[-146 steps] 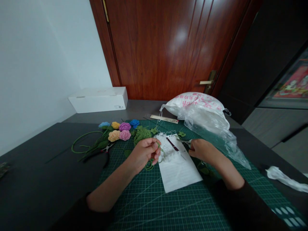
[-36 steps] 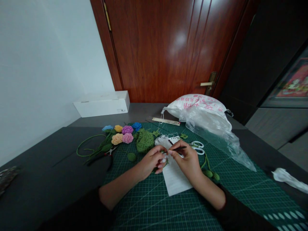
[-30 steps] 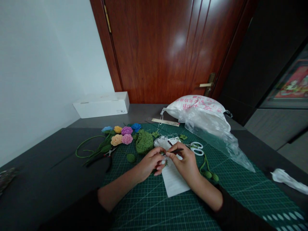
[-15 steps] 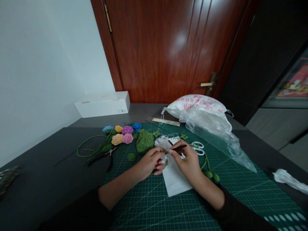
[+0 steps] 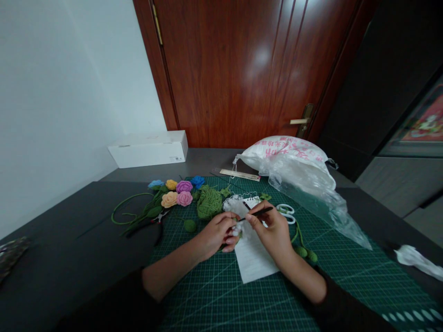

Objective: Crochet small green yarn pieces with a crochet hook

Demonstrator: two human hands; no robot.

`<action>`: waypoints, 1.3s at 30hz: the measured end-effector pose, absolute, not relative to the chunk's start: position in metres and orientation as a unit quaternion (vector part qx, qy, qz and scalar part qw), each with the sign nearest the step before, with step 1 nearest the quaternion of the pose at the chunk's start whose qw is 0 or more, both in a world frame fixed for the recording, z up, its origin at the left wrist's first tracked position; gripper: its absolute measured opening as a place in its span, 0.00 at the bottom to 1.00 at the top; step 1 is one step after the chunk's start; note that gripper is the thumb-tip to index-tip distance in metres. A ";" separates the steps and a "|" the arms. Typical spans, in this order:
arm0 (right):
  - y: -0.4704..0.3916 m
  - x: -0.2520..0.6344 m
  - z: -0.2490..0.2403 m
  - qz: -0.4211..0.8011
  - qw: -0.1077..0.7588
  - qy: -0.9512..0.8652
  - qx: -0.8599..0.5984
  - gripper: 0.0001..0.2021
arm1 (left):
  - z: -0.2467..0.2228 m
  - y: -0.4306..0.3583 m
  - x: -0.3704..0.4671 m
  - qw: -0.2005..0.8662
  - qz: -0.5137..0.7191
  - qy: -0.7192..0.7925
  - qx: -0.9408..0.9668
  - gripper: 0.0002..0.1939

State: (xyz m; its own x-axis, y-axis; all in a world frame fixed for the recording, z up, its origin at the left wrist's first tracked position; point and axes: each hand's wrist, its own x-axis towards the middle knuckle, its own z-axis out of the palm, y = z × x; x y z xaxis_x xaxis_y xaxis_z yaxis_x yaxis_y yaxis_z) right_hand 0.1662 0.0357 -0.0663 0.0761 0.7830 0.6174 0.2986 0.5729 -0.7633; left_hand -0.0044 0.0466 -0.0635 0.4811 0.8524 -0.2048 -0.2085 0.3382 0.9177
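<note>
Compared with the first frame, the right hand (image 5: 272,228) has moved away from the scissors (image 5: 286,213) and come close to the left hand (image 5: 219,233); now it pinches a slim dark tool (image 5: 263,211) between thumb and fingers, with its point directed at the left fingertips. Left fingers are closed around a small green piece (image 5: 235,220) with white fluff (image 5: 237,228); much of it is hidden, so I cannot tell its full shape. Seen from the green yarn ball (image 5: 209,203), this piece is to the right and nearer to the person, above the paper's edge (image 5: 256,260); the scissors lie farther to the right of the ball.

I judge the green piece to be very light, soft and easily squashed, not slippery; it is better held gently by its rim. The fluff probably pulls apart easily. The tool looks stiff and smooth, and its middle seems the surest place to grip.
</note>
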 end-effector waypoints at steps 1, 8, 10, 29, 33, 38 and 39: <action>0.036 0.167 -0.066 0.200 0.603 -0.651 -0.415 0.05 | -0.063 0.046 -0.005 0.736 0.360 0.359 0.447 0.06; 0.034 0.162 -0.067 0.201 0.589 -0.673 -0.399 0.05 | -0.059 0.044 -0.005 0.756 0.335 0.345 0.444 0.05; 0.034 0.160 -0.068 0.203 0.584 -0.680 -0.392 0.05 | -0.059 0.043 -0.004 0.762 0.327 0.342 0.443 0.05; 0.034 0.169 -0.063 0.180 0.597 -0.672 -0.400 0.04 | -0.064 0.044 -0.005 0.738 0.355 0.359 0.447 0.09; 0.034 0.168 -0.063 0.177 0.602 -0.668 -0.399 0.05 | -0.062 0.043 -0.005 0.739 0.351 0.355 0.452 0.08; 0.032 0.167 -0.061 0.172 0.597 -0.678 -0.393 0.05 | -0.062 0.042 -0.004 0.740 0.345 0.347 0.461 0.05; 0.032 0.166 -0.061 0.171 0.593 -0.682 -0.392 0.05 | -0.062 0.041 -0.004 0.740 0.344 0.346 0.463 0.05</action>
State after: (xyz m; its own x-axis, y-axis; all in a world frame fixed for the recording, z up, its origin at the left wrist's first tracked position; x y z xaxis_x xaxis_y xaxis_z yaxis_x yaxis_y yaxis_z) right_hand 0.1661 0.0318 -0.0607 0.0114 0.7369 0.6759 0.3321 0.6348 -0.6976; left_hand -0.0043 0.0412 -0.0623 0.5248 0.8288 -0.1940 -0.1890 0.3357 0.9228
